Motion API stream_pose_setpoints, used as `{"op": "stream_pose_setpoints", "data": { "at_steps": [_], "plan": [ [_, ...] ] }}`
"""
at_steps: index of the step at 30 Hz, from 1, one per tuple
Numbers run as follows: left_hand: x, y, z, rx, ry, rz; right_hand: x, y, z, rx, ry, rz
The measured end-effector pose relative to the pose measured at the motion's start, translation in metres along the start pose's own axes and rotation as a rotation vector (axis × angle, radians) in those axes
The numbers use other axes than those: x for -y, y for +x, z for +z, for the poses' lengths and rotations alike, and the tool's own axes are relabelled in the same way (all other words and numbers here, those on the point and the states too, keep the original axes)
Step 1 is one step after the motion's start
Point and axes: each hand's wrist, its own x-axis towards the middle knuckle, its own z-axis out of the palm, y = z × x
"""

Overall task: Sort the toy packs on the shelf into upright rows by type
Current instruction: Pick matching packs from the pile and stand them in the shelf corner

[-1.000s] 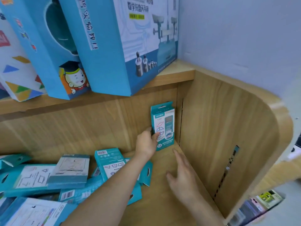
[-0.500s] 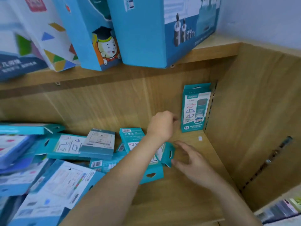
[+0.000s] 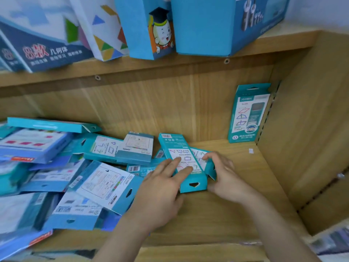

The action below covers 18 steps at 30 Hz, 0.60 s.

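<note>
One teal toy pack (image 3: 247, 114) stands upright against the back wall in the shelf's right corner. Two more teal packs lie flat at the right end of the heap. The upper pack (image 3: 190, 183) shows shape drawings on a white face, and my left hand (image 3: 162, 190) rests straight fingers on top of it. My right hand (image 3: 226, 176) curls thumb and fingers round the end of the lower pack (image 3: 211, 172), which pokes out to the right from under it. Both hands are well left of and below the upright pack.
A jumbled pile of flat packs fills the shelf's left half: white-faced teal ones (image 3: 105, 182) and blue ones (image 3: 28, 144). Large boxes (image 3: 204, 25) stand on the shelf above. The wooden side panel (image 3: 306, 129) closes the right. A small white scrap (image 3: 251, 150) lies nearby.
My left hand has left the upright pack and dropped onto the flat packs. My right hand has slid left onto them too. The view has swung left and down.
</note>
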Motion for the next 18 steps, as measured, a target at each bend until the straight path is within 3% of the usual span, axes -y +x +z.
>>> {"op": "stream_pose_setpoints", "data": {
  "at_steps": [5,7,10,13,18],
  "plan": [
    [-0.003,0.01,0.006,-0.052,0.12,-0.016,-0.008,0.02,0.003,-0.046,-0.209,0.069],
    [0.001,0.01,-0.005,-0.188,-0.097,-0.077,-0.009,0.021,0.007,-0.13,-0.234,0.041],
    [0.012,0.01,-0.038,-0.505,-0.518,-0.242,0.0,0.011,0.004,-0.29,-0.028,0.009],
    [0.035,0.008,-0.073,-0.698,-1.187,-0.388,0.024,0.006,-0.015,-0.542,0.19,-0.019],
    [0.081,-0.024,-0.092,-0.907,-1.452,-0.53,0.064,-0.01,-0.055,-0.713,0.44,-0.108]
  ]
}}
